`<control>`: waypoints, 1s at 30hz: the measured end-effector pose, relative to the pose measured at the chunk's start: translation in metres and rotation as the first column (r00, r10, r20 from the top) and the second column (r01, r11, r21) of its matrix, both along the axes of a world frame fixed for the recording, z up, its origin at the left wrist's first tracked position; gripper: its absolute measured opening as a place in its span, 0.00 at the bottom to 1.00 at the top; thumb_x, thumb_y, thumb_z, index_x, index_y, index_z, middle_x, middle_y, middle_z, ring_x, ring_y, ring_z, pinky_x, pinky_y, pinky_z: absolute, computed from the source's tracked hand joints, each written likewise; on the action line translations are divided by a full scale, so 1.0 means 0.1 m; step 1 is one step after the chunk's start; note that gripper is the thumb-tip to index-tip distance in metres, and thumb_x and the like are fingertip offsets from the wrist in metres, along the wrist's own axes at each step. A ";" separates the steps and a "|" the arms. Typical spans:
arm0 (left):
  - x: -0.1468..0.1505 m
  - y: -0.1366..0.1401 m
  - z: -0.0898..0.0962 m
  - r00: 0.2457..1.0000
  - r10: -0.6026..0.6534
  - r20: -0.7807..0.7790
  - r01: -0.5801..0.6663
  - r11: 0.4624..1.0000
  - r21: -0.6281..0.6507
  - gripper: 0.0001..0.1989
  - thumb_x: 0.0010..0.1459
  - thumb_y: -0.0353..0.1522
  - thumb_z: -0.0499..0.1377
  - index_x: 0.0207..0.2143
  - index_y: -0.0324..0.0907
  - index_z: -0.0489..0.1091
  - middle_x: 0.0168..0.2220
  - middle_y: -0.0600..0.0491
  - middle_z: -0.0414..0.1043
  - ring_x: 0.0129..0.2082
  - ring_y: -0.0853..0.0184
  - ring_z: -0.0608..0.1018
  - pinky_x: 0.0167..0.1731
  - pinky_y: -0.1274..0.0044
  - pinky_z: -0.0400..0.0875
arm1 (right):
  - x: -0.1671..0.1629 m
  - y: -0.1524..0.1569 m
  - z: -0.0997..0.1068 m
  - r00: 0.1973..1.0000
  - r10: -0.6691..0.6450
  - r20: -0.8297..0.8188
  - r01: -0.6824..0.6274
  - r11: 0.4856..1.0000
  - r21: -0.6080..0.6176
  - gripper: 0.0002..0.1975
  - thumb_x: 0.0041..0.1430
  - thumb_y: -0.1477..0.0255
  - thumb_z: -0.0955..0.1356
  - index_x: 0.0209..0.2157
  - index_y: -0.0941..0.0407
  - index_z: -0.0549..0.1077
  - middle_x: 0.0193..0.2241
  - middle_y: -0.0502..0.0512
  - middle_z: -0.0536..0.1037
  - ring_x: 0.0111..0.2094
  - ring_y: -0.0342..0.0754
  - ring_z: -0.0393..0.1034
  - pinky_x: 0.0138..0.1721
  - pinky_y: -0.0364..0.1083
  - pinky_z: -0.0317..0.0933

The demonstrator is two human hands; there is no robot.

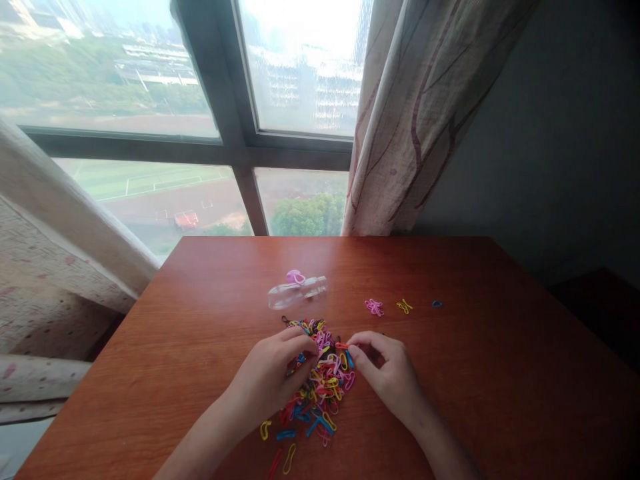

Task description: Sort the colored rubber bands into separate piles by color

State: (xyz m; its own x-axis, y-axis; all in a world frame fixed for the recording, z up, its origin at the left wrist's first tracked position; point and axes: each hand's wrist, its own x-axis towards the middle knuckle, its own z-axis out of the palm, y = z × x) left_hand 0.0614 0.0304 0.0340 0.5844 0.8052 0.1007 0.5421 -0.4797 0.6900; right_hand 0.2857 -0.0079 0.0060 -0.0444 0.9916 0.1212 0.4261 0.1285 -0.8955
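The right hand's (pixel 387 363) grip is narrow, thumb and forefinger pinching the end of a red rubber band (pixel 342 345). The left hand (pixel 280 360) curls over the heap's 10 o'clock side, thumb near the fingers; whether its grip holds anything, I cannot tell. Between and below both hands lies a heap of small rubber bands (pixel 327 385) in pink, yellow, red, blue and black, on a reddish-brown wooden counter (pixel 500 400). Out from the heap, a few loose bands (pixel 289 459) lie around 7 o'clock. A clear plastic bottle (pixel 283 297) lies towards 11 o'clock, something pink beside it. A pink cluster (pixel 374 307) sits at 1 o'clock; a yellow cluster (pixel 405 307) and a single blue band (pixel 437 304), at 2. Beyond, at 12, is a window (pixel 240 150) with curtains either side.
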 end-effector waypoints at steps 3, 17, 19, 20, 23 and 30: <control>-0.06 0.05 0.02 1.000 0.018 0.005 -0.018 1.000 -0.007 0.07 0.62 0.27 0.55 0.35 0.43 0.72 0.34 0.53 0.73 0.32 0.69 0.74 0.32 0.80 0.66 | 0.03 0.01 -0.01 1.000 -0.013 0.018 0.013 1.000 -0.017 0.11 0.63 0.67 0.66 0.32 0.57 0.77 0.25 0.52 0.78 0.24 0.44 0.68 0.25 0.40 0.59; -0.10 0.08 0.02 0.998 0.032 -0.060 -0.033 0.999 -0.012 0.06 0.60 0.27 0.56 0.36 0.43 0.73 0.36 0.52 0.75 0.34 0.67 0.76 0.32 0.80 0.67 | -0.02 0.00 -0.03 0.996 0.043 0.076 -0.041 0.999 -0.025 0.07 0.60 0.72 0.67 0.30 0.56 0.75 0.22 0.49 0.73 0.23 0.42 0.65 0.24 0.40 0.57; -0.09 0.07 0.03 0.997 0.032 -0.064 -0.033 0.999 -0.010 0.06 0.60 0.27 0.56 0.36 0.43 0.73 0.35 0.52 0.75 0.34 0.66 0.76 0.31 0.80 0.67 | 0.01 0.01 -0.04 0.997 0.016 0.077 -0.016 1.000 -0.013 0.07 0.60 0.71 0.66 0.30 0.56 0.75 0.22 0.49 0.74 0.22 0.42 0.65 0.24 0.40 0.57; -0.08 0.07 0.03 0.997 0.033 -0.065 -0.034 0.999 -0.008 0.07 0.60 0.27 0.56 0.36 0.43 0.74 0.36 0.52 0.75 0.34 0.66 0.76 0.31 0.80 0.67 | 0.03 0.02 -0.04 0.997 -0.002 0.082 0.003 1.000 -0.004 0.08 0.60 0.70 0.66 0.30 0.56 0.75 0.22 0.49 0.74 0.22 0.42 0.65 0.24 0.40 0.57; -0.07 0.05 0.01 0.996 0.031 -0.078 -0.032 0.999 -0.003 0.07 0.60 0.27 0.56 0.37 0.43 0.74 0.36 0.51 0.75 0.34 0.66 0.77 0.32 0.79 0.68 | 0.13 0.05 -0.05 0.991 -0.081 0.106 0.079 0.997 0.023 0.09 0.62 0.67 0.66 0.31 0.56 0.75 0.22 0.49 0.73 0.22 0.43 0.66 0.23 0.40 0.58; -0.07 0.05 -0.02 0.996 0.026 -0.083 -0.025 1.000 0.013 0.06 0.60 0.27 0.56 0.37 0.44 0.73 0.36 0.53 0.75 0.34 0.66 0.77 0.33 0.79 0.68 | 0.68 0.10 -0.13 0.935 -0.344 0.084 0.344 0.939 0.020 0.16 0.60 0.58 0.67 0.34 0.57 0.76 0.24 0.52 0.75 0.25 0.47 0.69 0.27 0.43 0.63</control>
